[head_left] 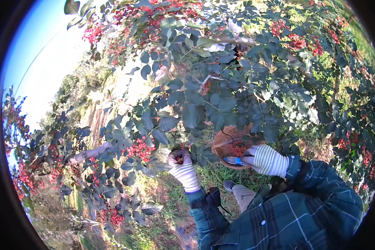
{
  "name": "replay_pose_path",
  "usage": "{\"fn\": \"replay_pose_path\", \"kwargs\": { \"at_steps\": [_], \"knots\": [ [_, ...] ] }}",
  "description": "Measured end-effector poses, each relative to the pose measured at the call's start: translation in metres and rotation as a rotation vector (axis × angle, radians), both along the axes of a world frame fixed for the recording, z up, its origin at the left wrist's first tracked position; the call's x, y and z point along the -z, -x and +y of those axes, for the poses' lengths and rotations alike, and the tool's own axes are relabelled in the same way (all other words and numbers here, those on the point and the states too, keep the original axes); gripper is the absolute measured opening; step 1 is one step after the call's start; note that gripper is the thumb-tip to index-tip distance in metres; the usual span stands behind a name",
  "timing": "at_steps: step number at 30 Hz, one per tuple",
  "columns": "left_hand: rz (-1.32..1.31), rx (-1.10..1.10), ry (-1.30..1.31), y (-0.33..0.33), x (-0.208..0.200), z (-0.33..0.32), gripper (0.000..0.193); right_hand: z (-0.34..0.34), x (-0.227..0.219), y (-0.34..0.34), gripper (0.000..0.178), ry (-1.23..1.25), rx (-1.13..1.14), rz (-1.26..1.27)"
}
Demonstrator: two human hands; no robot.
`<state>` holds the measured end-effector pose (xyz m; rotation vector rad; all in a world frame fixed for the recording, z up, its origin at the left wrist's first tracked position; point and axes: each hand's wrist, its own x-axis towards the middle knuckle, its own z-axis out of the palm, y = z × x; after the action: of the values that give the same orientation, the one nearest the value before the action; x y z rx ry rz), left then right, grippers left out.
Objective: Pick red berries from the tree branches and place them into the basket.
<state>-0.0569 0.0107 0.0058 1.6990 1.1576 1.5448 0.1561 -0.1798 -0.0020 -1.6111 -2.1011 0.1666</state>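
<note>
My left hand (185,170), in a striped glove with dark fingertips, is curled around a few dark red berries (179,159) among the leaves. Just left of it hangs a bright red berry cluster (140,149) on the same shrub. At the right, my right hand (267,161), gloved alike, closes on a small blue and clear object (233,161) whose kind I cannot make out. It is held over the near edge of a brown round basket (219,143). Red berries (237,149) lie inside that basket, and leaves cover part of its far rim.
Leafy branches with red clusters (296,42) spread overhead and to the right. A thick bare limb (89,153) reaches in from the left, and another branch (235,40) crosses the top. Grass (221,177) and my shoe (228,185) show below.
</note>
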Motion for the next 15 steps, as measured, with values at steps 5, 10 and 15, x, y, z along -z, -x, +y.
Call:
{"fn": "replay_pose_path", "kwargs": {
  "at_steps": [5,10,15],
  "knots": [
    [0.166,-0.12,-0.063,0.0,-0.016,-0.006,0.012,0.002,0.004,0.0,0.053,-0.023,-0.01,-0.01],
    [-0.059,0.053,0.091,-0.006,-0.026,-0.009,0.017,-0.001,0.0,0.0,0.052,0.01,0.009,-0.037],
    [-0.057,0.072,0.229,-0.001,-0.023,0.003,0.021,-0.004,-0.002,0.0,0.049,0.055,0.014,-0.043]
  ]
}}
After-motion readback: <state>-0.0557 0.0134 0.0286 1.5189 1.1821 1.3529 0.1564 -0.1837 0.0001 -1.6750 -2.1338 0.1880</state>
